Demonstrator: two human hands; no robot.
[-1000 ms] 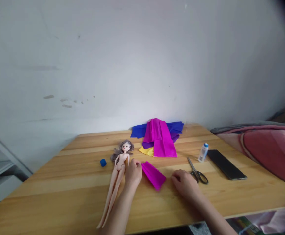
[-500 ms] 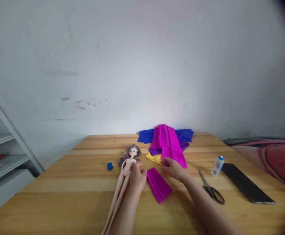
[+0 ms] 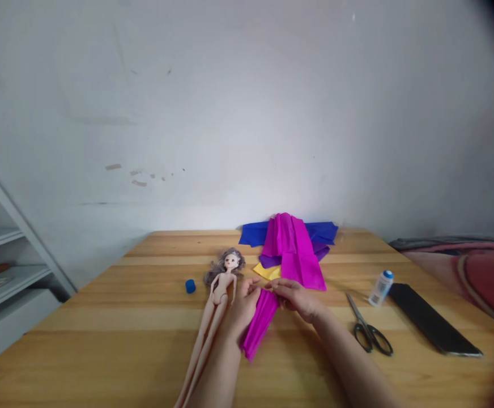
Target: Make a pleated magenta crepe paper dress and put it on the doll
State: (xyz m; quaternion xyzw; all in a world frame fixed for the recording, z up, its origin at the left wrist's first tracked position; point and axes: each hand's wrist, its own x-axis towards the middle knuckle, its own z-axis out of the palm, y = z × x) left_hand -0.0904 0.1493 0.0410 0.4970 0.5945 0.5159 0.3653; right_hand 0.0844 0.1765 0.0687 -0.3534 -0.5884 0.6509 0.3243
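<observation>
A small pleated piece of magenta crepe paper (image 3: 259, 330) hangs down between my hands, gathered narrow at its upper end. My left hand (image 3: 245, 303) pinches it by the left side of that top edge. With thumb and fingers closed, my right hand (image 3: 294, 297) grips the same edge from the right; the fingertips of both hands nearly meet. Just left of my left hand an undressed doll (image 3: 221, 292) with wavy grey-brown hair lies on its back, its legs pointing toward me.
Behind my hands lie larger sheets of magenta (image 3: 300, 258), blue (image 3: 253, 233), purple (image 3: 269, 260) and yellow paper (image 3: 267, 271) on the wooden table (image 3: 115, 317). Scissors (image 3: 366, 330), a glue bottle (image 3: 380, 290) and a flat black object (image 3: 436, 320) are rightward. A blue cap (image 3: 190, 286) sits left of the doll.
The magenta piece, flat on the table before, is now held by both hands, bunched narrower and slanting the other way. My right hand has come in left and closed on it.
</observation>
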